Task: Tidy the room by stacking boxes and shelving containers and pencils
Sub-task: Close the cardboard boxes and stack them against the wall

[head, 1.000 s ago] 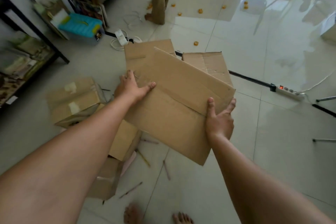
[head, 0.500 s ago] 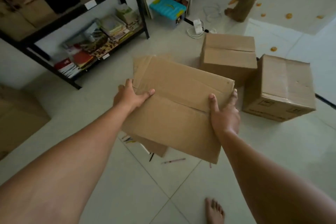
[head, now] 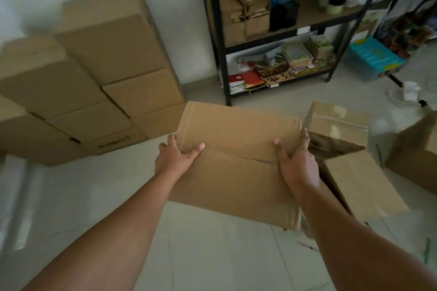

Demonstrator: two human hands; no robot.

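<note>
So the cardboard box (head: 236, 163) is up off the floor right now, carried out in front of the person at about the middle of the view, flaps closed on top. Left hand (head: 175, 158) grips the left edge with the thumb laid over the top and the fingers curled round the side, and the right hand (head: 298, 160) does the same on the right edge, thumb on top, fingers wrapped down the side. Off to the left against the wall there's already a stack of boxes (head: 94, 92), several high and a few wide, so I'd say a good chunk of the stacking is done. But it's not finished: just right of the carried one there's a taped box (head: 335, 125) on the floor, another box (head: 361, 186) in front of it, and one more box (head: 416, 160) at the right edge. The black shelf (head: 272, 35) behind is already loaded with small cartons, books and some tubs. A blue container (head: 376, 59) sits on the floor by the shelf, so that likely needs shelving. Can't really make out pencils here, maybe a thin green thing (head: 426, 253) low right, too blurry to call.
</note>
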